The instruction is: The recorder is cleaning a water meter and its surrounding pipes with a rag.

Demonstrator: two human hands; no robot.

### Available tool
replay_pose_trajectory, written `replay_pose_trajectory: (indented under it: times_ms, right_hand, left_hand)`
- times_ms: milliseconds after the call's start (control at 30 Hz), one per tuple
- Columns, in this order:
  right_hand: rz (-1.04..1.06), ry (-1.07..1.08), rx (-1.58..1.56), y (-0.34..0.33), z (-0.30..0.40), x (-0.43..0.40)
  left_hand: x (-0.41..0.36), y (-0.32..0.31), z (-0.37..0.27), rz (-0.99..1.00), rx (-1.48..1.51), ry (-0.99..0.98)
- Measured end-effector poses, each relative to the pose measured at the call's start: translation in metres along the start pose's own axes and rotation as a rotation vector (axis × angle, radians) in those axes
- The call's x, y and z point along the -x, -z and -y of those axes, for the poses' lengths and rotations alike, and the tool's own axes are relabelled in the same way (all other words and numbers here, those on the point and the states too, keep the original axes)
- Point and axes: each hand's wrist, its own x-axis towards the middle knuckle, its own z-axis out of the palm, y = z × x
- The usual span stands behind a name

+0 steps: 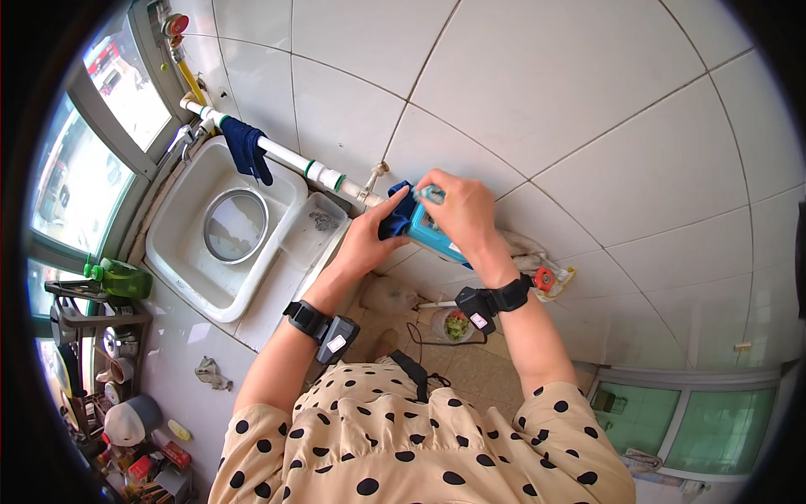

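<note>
In the head view my left hand (371, 236) is at the dark blue cloth (395, 220) hanging near the end of the white pipe, thumb and fingers spread around the left end of a light blue box (434, 236). Whether it grips the box or cloth is hard to tell. My right hand (463, 205) is over the box, its fingertips closed on a small light-blue-and-white item (430, 194), blurred. The box is partly hidden behind my right hand and wrist.
At left, a white sink (220, 296) holds a round metal basin (236, 225). Beside it stands a clear plastic tub (313, 230). Another blue cloth (245, 148) hangs over the white pipe (286, 154). A red valve handle (543, 278) lies right of my right wrist.
</note>
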Motion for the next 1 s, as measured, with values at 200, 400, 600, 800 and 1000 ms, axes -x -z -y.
replay_pose_trajectory:
  times_ms: [200, 400, 600, 800, 1000]
  right_hand:
    - [-0.013, 0.330, 0.026, -0.004, 0.018, 0.042]
    - [-0.085, 0.280, 0.075, 0.014, -0.005, 0.089]
    - [-0.156, 0.328, 0.044, 0.005, 0.022, 0.079]
    - [-0.091, 0.269, 0.093, 0.003, -0.006, 0.101]
    - [-0.259, 0.151, -0.060, 0.030, 0.008, 0.090]
  left_hand:
    - [0.014, 0.012, 0.006, -0.238, 0.086, 0.137]
    - [0.044, 0.033, 0.012, -0.305, 0.017, 0.111]
    - [0.053, 0.039, 0.006, -0.392, 0.002, 0.136]
    - [0.059, 0.052, 0.000, -0.525, 0.079, -0.017]
    - [0.066, 0.060, 0.004, -0.565, 0.118, 0.004]
